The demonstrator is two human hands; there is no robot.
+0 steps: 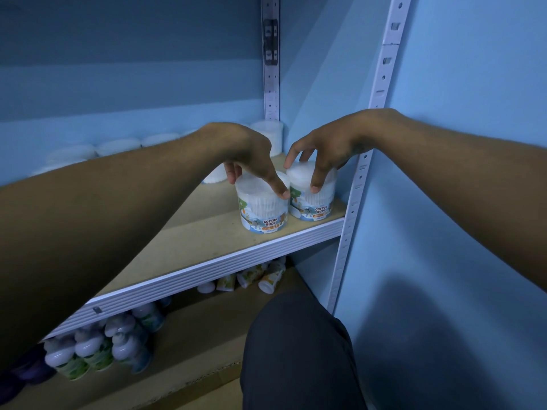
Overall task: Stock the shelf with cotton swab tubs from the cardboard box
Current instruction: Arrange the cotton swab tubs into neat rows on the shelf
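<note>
Two clear cotton swab tubs stand upright side by side at the right front of the wooden shelf (189, 250). My left hand (245, 155) grips the left tub (263, 213) from above by its lid. My right hand (328, 146) holds the right tub (313, 202) the same way, fingertips spread around the lid. Both labels read "Cotton Buds" and face me. Several more white-lidded tubs (118, 146) line the back of the shelf, with one (270, 134) in the back right corner. The cardboard box is out of view.
A white perforated upright (355, 184) stands just right of the right tub, against a blue wall. On the lower shelf sit several white-capped bottles (88, 350) and small tubs (254, 276). My dark-trousered knee (299, 350) is at the bottom centre.
</note>
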